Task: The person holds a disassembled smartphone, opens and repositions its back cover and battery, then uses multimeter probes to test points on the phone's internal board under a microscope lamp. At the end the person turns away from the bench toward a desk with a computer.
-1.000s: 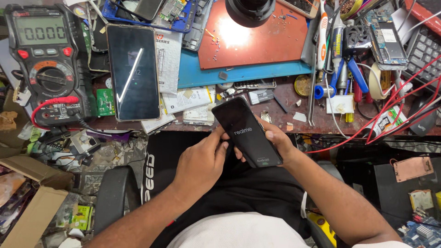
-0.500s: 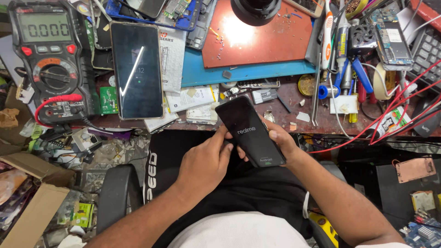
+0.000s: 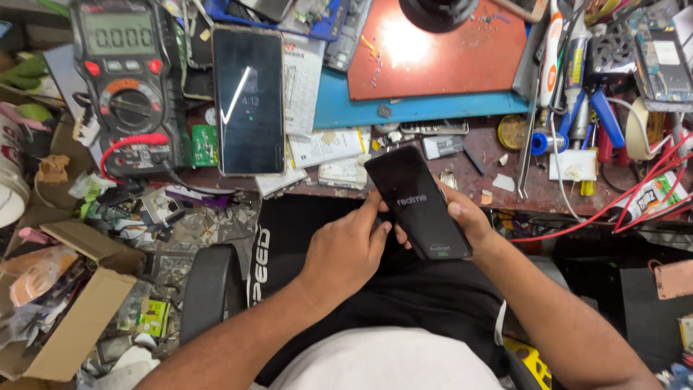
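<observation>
I hold a black smartphone [image 3: 417, 202] over my lap, just in front of the workbench edge; its dark screen shows a small boot logo. My right hand [image 3: 468, 220] cups it from underneath and along its right side. My left hand [image 3: 348, 249] grips its left edge, with the thumb against the side. The phone is tilted, its top end pointing toward the bench.
A second dark phone [image 3: 249, 100] lies on the bench beside a multimeter [image 3: 124, 79] with a red lead. A rust-red mat [image 3: 440, 54] on a blue mat, tweezers and tools [image 3: 570, 108], red wires [image 3: 635, 195] and a cardboard box [image 3: 65, 303] crowd the area.
The phone and both hands have stayed almost still; the view drifted slightly, and the grip looks the same.
</observation>
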Demonstrator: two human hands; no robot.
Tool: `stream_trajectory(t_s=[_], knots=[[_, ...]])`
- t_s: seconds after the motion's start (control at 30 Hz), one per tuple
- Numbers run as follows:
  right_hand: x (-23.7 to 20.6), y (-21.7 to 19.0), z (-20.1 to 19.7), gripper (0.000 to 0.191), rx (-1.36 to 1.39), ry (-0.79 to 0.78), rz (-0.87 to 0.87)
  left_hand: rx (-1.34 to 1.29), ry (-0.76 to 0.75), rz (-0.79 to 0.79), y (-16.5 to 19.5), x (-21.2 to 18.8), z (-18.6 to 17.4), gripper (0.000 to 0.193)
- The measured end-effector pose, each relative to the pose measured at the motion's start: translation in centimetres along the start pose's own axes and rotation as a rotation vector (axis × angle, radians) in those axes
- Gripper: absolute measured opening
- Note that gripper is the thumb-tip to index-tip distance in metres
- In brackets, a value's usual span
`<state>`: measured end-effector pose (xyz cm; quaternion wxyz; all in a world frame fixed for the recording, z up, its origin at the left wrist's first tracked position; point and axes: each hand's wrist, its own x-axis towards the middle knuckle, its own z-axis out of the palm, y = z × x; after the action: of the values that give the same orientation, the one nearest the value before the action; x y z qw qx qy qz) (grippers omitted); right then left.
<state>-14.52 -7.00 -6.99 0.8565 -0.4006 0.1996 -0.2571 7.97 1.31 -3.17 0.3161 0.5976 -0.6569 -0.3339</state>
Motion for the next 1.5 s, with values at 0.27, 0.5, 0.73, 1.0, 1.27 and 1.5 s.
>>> stream_trajectory(t_s=[0.27, 0.5, 0.73, 1.0, 1.27, 1.5], knots=[[-0.1, -0.1, 0.1, 0.102, 0.044, 0.000, 0.013, 0.042, -0.079, -0.059, 0.6, 0.0, -0.1, 0.058], [-0.4, -0.5, 1.0, 0.102, 0.020, 0.037, -0.007, -0.016, -0.041, -0.008, 0.8, 0.2, -0.2, 0.059], [-0.1, -0.8, 1.2, 0.100, 0.016, 0.031, -0.009, -0.051, -0.059, -0.023, 0.9, 0.2, -0.3, 0.061], [-0.3, -0.9, 1.3, 0.099, 0.021, 0.051, 0.003, -0.059, -0.018, 0.024, 0.9, 0.1, 0.0, 0.061], [-0.3, -0.7, 1.0, 0.100, 0.065, 0.020, 0.000, -0.037, -0.058, 0.002, 0.9, 0.2, -0.1, 0.062], [-0.3, -0.7, 0.8, 0.099, 0.040, 0.030, -0.004, -0.044, -0.063, -0.007, 0.9, 0.1, 0.0, 0.063]])
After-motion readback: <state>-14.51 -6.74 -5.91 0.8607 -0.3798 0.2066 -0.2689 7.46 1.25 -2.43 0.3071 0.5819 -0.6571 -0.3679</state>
